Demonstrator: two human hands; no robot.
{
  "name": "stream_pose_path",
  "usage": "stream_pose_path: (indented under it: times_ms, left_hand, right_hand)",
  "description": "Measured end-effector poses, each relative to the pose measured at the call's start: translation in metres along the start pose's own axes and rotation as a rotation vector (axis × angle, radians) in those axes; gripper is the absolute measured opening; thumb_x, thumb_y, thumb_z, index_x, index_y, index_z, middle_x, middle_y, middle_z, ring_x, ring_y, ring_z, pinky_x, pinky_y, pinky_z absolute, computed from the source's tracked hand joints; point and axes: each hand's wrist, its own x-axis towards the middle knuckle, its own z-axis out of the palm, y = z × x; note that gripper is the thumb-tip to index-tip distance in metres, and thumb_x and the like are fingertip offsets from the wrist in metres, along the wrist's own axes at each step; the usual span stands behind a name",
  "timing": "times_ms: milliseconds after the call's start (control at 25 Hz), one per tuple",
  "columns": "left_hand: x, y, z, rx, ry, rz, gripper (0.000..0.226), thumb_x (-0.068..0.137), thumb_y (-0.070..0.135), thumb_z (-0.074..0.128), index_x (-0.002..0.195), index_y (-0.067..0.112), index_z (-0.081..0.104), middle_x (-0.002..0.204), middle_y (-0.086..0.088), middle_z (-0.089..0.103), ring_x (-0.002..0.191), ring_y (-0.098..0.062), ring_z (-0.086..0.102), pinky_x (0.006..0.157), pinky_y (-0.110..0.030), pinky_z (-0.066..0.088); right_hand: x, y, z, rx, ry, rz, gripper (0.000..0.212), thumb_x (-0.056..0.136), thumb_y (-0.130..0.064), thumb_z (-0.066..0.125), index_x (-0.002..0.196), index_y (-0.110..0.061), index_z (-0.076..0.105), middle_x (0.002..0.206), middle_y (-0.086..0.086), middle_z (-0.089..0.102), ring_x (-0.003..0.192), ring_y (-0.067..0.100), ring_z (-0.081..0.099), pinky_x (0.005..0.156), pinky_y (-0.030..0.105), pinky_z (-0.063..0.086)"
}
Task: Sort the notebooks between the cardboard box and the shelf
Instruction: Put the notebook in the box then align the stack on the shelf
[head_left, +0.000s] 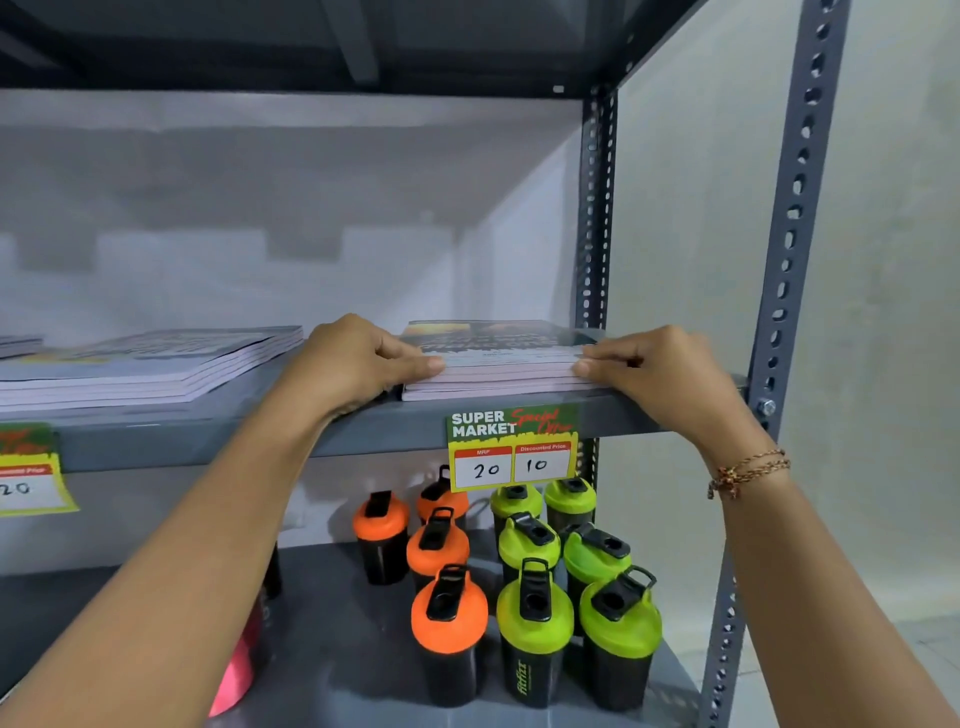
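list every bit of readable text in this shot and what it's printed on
"SUPER MARKET" and "Special Offer": price tag on the shelf edge.
"MRP 20" and "Discounted Price 10": same price tag, numbers handwritten.
"20": left price tag, cut off by the frame; the rest is blurred.
"fitfix", roughly: front green-lidded shaker bottle; hard to confirm.
Notebook covers: print too blurred to read.
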Motion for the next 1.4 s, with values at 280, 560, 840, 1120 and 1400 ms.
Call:
stream_pose_path:
  times_ms: [280, 560, 840, 1120, 1400]
  left_hand:
    - [-0.001, 0.000, 0.005, -0.112, 0.076, -0.033, 0.047, 0.064, 0.028, 0.086, 0.104, 0.009, 0.074, 0.087, 0.000, 0.072, 0.085, -0.012, 0.061, 0.072, -0.022, 0.042]
    - [0.000, 0.004, 0.015, -0.058, 0.080, 0.007, 0.052, 0.067, 0.032, 0.083, 0.112, 0.010, 0.070, 0.117, -0.008, 0.070, 0.090, -0.009, 0.056, 0.079, -0.020, 0.037]
    - [-0.003, 0.005, 0.016, 0.041, 0.087, 0.071, 0.048, 0.073, 0.032, 0.079, 0.115, 0.010, 0.069, 0.124, -0.007, 0.067, 0.102, -0.013, 0.059, 0.083, -0.018, 0.036]
    - [-0.010, 0.002, 0.015, 0.049, 0.107, 0.110, 0.047, 0.076, 0.029, 0.077, 0.118, 0.011, 0.067, 0.125, -0.005, 0.067, 0.106, -0.014, 0.060, 0.083, -0.017, 0.037]
    - [-0.017, 0.004, 0.015, 0.021, 0.158, 0.093, 0.045, 0.074, 0.028, 0.079, 0.114, 0.011, 0.069, 0.120, -0.004, 0.069, 0.091, -0.003, 0.051, 0.078, -0.016, 0.035]
  right_hand:
    - [0.000, 0.011, -0.002, 0.065, 0.064, 0.005, 0.034, 0.078, -0.026, 0.075, 0.108, -0.011, 0.072, 0.117, 0.005, 0.070, 0.101, 0.005, 0.059, 0.080, 0.005, 0.036]
    - [-0.001, 0.014, -0.008, 0.069, 0.061, 0.014, 0.035, 0.078, -0.025, 0.074, 0.109, -0.009, 0.071, 0.120, 0.007, 0.069, 0.101, 0.004, 0.056, 0.088, 0.015, 0.036]
    - [-0.005, 0.010, -0.007, 0.017, 0.075, 0.033, 0.036, 0.081, -0.027, 0.072, 0.113, -0.010, 0.069, 0.124, 0.006, 0.066, 0.121, 0.016, 0.055, 0.090, 0.011, 0.033]
    - [-0.009, 0.009, -0.003, 0.009, 0.109, 0.041, 0.040, 0.079, -0.028, 0.073, 0.114, -0.009, 0.068, 0.119, 0.009, 0.069, 0.121, 0.019, 0.054, 0.093, 0.017, 0.038]
    - [-0.009, 0.016, -0.003, 0.058, 0.143, 0.088, 0.046, 0.074, -0.033, 0.078, 0.111, -0.008, 0.069, 0.112, 0.009, 0.072, 0.119, 0.022, 0.055, 0.094, 0.029, 0.047]
